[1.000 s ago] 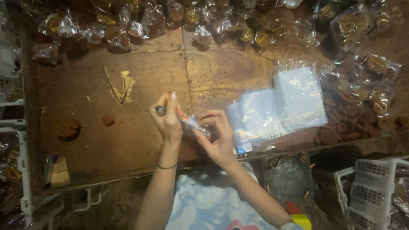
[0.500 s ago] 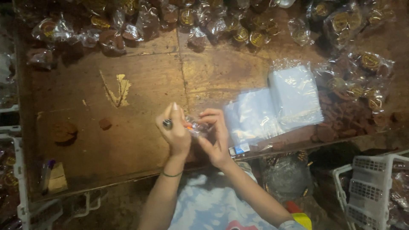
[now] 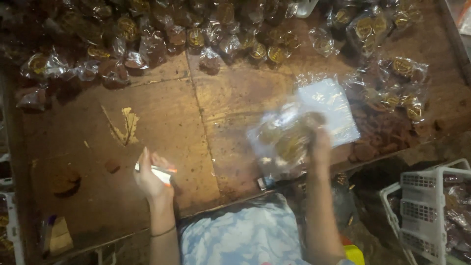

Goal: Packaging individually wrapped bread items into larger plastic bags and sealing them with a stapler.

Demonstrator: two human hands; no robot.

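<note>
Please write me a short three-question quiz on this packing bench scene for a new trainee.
1. True or false: the left hand holds a small white tool.
2. What does the right hand hold? A) a clear packet B) a knife C) a cup
3. Where do most filled packets lie on the wooden table?

Key: 1 true; 2 A; 3 along the far edge.
</note>
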